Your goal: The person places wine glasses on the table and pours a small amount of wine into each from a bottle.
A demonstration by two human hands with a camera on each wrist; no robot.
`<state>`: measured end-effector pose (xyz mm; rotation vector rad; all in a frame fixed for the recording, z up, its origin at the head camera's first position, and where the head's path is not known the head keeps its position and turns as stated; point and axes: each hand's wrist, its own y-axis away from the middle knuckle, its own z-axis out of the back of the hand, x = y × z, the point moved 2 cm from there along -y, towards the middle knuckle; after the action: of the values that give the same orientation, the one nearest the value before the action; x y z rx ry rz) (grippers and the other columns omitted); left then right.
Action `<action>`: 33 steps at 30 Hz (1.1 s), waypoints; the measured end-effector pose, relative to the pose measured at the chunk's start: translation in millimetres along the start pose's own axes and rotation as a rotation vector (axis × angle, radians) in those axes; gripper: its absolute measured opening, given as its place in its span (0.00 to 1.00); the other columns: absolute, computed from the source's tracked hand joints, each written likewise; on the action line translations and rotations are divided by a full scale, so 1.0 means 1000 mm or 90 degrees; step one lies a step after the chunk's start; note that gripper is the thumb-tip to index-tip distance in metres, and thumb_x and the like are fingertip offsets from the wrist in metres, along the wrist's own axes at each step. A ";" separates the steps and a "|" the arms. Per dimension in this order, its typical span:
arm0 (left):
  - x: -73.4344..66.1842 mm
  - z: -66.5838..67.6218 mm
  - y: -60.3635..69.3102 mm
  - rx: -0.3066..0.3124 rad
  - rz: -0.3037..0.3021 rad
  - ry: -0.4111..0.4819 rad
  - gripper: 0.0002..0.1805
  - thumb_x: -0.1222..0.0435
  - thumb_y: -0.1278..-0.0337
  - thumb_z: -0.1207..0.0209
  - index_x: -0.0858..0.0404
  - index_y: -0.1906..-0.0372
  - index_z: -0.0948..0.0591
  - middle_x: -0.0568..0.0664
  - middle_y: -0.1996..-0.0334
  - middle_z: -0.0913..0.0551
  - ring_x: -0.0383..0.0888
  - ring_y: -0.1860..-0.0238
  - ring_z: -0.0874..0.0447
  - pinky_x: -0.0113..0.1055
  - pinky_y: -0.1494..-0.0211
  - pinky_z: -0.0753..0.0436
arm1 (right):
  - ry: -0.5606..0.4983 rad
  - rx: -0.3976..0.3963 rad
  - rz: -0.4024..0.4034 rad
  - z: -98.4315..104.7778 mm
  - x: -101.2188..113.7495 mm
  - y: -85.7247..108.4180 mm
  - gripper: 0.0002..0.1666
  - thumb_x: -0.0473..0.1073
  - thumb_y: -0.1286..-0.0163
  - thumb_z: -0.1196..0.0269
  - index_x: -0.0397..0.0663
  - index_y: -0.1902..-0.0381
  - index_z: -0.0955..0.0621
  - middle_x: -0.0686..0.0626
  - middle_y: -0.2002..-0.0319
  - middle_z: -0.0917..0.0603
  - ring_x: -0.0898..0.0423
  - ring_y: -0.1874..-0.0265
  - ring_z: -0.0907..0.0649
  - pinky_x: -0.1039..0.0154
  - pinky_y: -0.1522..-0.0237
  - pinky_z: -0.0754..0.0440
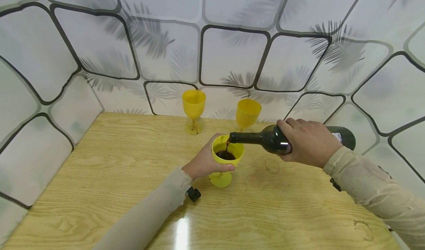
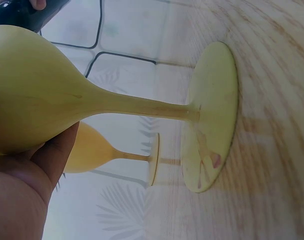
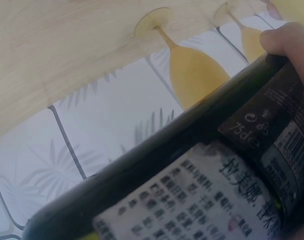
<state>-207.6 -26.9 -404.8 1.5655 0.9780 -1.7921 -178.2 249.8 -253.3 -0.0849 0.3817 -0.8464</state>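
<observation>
My left hand (image 1: 206,162) holds a yellow goblet (image 1: 221,180) round its bowl, thumb across the near side. In the left wrist view the goblet's foot (image 2: 212,117) shows close to the wooden surface; whether it touches I cannot tell. My right hand (image 1: 310,141) grips a dark green wine bottle (image 1: 249,137) round its body, tipped almost level. Its mouth is over the goblet's rim, and a thin stream of dark liquid (image 1: 225,154) runs down into the bowl, where some has pooled. White and black labels (image 3: 192,200) cover the bottle's side in the right wrist view.
Two more yellow goblets stand behind near the wall: one at back left (image 1: 194,104), another at back centre (image 1: 248,113), just beyond the bottle neck. The wooden table (image 1: 126,161) meets patterned walls (image 1: 232,58) at the back and sides. Dark stains mark the tabletop.
</observation>
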 end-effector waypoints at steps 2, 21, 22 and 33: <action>0.000 0.000 0.000 0.000 0.001 0.001 0.47 0.68 0.50 0.22 0.48 0.28 0.37 0.51 0.40 0.22 0.49 0.41 0.21 0.44 0.36 0.20 | -0.001 0.001 -0.001 0.000 0.000 0.000 0.43 0.59 0.58 0.18 0.45 0.51 0.26 0.47 0.69 0.19 0.50 0.74 0.17 0.48 0.75 0.15; 0.000 0.001 0.001 -0.002 0.003 -0.007 0.47 0.66 0.50 0.22 0.48 0.28 0.37 0.50 0.39 0.22 0.48 0.41 0.21 0.44 0.36 0.21 | 0.007 0.004 -0.003 0.000 0.004 -0.004 0.41 0.60 0.58 0.20 0.46 0.54 0.26 0.49 0.72 0.21 0.50 0.76 0.18 0.50 0.76 0.16; 0.000 0.001 0.001 -0.002 0.006 -0.009 0.47 0.66 0.50 0.22 0.48 0.28 0.37 0.49 0.39 0.22 0.48 0.41 0.21 0.44 0.36 0.21 | 0.007 0.003 -0.003 0.000 0.005 -0.005 0.41 0.60 0.58 0.20 0.46 0.54 0.26 0.49 0.71 0.21 0.50 0.76 0.18 0.50 0.76 0.16; 0.000 0.000 0.002 -0.010 0.016 -0.012 0.47 0.66 0.51 0.21 0.44 0.29 0.36 0.48 0.40 0.21 0.48 0.41 0.21 0.45 0.36 0.21 | 0.000 0.005 -0.003 0.000 0.005 -0.005 0.41 0.59 0.57 0.20 0.46 0.53 0.26 0.48 0.71 0.21 0.50 0.76 0.18 0.50 0.76 0.16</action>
<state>-206.3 -28.2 -405.4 1.5426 0.9566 -1.7751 -179.3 242.4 -253.8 -0.0783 0.3789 -0.8533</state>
